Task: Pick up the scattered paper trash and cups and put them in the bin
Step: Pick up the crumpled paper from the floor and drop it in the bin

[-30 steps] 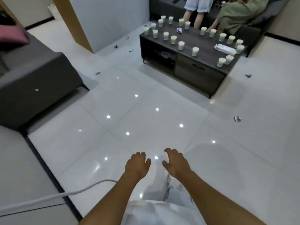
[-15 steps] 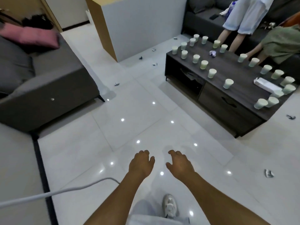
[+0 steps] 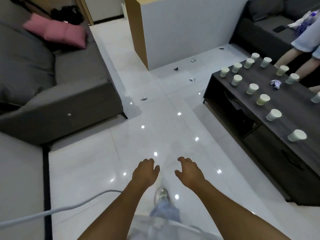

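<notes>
Meanwhile, both hands hang empty over the white floor.
Left hand point(image 3: 144, 172) and right hand point(image 3: 187, 172) show loosely curled fingers, holding nothing. Fourteen paper cups point(image 3: 263, 99) stand on the dark table point(image 3: 294, 108), beside one paper wad point(image 3: 275, 83); four crumpled scraps point(image 3: 143, 98) lie on the tiles.

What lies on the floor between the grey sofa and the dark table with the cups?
In the head view, bare floor separates the sofa from the table, save one paper scrap beside the sofa.
</notes>
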Demonstrator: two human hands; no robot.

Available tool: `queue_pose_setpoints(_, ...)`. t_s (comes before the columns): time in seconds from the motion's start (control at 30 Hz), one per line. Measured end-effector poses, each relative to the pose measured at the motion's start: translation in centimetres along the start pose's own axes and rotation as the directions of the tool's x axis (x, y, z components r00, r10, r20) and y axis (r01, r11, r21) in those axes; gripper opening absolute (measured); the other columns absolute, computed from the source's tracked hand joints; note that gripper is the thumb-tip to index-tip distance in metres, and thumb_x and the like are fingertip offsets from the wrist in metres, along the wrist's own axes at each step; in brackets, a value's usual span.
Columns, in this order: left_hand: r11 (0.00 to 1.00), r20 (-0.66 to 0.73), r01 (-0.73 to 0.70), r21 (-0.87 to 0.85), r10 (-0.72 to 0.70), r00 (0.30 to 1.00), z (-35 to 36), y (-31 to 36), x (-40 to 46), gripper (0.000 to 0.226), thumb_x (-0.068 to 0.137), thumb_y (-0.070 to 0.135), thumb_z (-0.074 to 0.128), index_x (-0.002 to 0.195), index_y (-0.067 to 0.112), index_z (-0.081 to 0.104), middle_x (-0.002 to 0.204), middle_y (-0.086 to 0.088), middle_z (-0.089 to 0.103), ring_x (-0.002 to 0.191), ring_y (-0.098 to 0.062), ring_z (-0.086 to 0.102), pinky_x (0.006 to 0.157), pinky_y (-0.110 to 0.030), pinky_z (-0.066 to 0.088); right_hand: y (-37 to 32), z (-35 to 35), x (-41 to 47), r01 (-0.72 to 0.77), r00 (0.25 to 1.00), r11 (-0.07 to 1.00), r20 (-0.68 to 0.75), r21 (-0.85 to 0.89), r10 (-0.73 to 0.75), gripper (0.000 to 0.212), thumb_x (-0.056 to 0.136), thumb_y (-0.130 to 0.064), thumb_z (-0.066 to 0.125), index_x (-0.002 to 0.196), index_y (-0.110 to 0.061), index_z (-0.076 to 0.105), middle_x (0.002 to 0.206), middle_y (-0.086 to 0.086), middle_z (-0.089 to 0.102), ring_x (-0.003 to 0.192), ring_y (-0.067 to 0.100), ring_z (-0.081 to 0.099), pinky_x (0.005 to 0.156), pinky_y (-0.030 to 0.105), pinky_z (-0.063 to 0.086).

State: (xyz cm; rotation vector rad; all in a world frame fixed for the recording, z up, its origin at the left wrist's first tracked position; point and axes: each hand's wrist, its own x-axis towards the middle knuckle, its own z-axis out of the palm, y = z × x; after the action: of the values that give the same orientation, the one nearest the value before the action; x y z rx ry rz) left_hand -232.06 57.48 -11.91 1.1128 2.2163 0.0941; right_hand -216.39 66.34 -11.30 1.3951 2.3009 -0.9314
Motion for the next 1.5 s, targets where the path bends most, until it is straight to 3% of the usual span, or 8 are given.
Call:
queue_pose_setpoints(0.83,0.976,-0.040,0.190,-0.111,-0.195,0.980,-31.2,1.6,45.6,0.042,0.098,0.038,0.040,0.130,0.012,0.047,0.131,-0.008,0.051,0.119,-0.024,0.049,0.094,-0.033,0.043,-17.7,-27.3,49.6,0.135,0.988,0.990,0.084,-0.040,-0.131,0.053,0.095,-0.029,0.052,0.143,-0.016,0.034,0.134,0.010,0.045,0.120,0.028,0.047,0.098,0.038,0.044)
queue_pose_setpoints(0.97,0.968,-0.018,0.207,-0.140,-0.212,0.977,-34.8,0.9,51.5,0.037,0.097,0.033,0.042,0.123,0.008,0.051,0.125,-0.010,0.054,0.113,-0.025,0.053,0.093,-0.034,0.045,-20.3,-29.5,55.9,0.132,0.987,0.991,0.094,-0.034,-0.128,0.053,0.095,-0.030,0.053,0.143,-0.017,0.034,0.134,0.009,0.046,0.119,0.027,0.048,0.097,0.037,0.045)
queue_pose_setpoints(1.07,0.968,0.011,0.205,-0.147,-0.205,0.979,-37.2,-0.1,56.6,0.027,0.095,0.027,0.044,0.107,0.006,0.055,0.113,-0.012,0.059,0.102,-0.027,0.056,0.080,-0.029,0.043,-22.1,-30.3,60.6,0.106,0.990,0.994,0.092,-0.010,-0.104,0.054,0.094,-0.029,0.053,0.143,-0.017,0.034,0.135,0.009,0.045,0.119,0.027,0.048,0.096,0.036,0.045)
queue_pose_setpoints(1.13,0.972,0.036,0.193,-0.137,-0.190,0.981,-38.9,-0.6,60.1,0.025,0.094,0.026,0.044,0.102,0.005,0.055,0.109,-0.014,0.060,0.099,-0.029,0.057,0.079,-0.031,0.044,-23.6,-30.7,63.7,0.096,0.992,0.995,0.083,0.015,-0.097,0.054,0.093,-0.028,0.054,0.142,-0.017,0.036,0.134,0.009,0.046,0.118,0.027,0.048,0.095,0.034,0.045)
queue_pose_setpoints(1.37,0.987,0.122,0.145,-0.069,-0.136,0.983,-45.9,-4.4,74.4,0.037,0.097,0.034,0.041,0.126,0.012,0.050,0.128,-0.008,0.052,0.115,-0.026,0.051,0.093,-0.036,0.043,-31.5,-32.1,76.9,-0.003,0.997,0.996,0.078,0.092,-0.004,0.051,0.092,-0.028,0.055,0.139,-0.018,0.038,0.134,0.007,0.047,0.118,0.025,0.048,0.092,0.032,0.044)
queue_pose_setpoints(1.5,0.990,0.161,0.138,-0.038,-0.130,0.978,-49.3,-7.4,81.2,0.037,0.097,0.033,0.042,0.124,0.010,0.051,0.128,-0.011,0.053,0.114,-0.026,0.052,0.093,-0.034,0.044,-36.2,-32.5,83.3,-0.039,0.994,0.987,0.103,0.157,0.023,0.051,0.092,-0.025,0.057,0.139,-0.019,0.039,0.135,0.009,0.047,0.120,0.027,0.047,0.093,0.033,0.043)
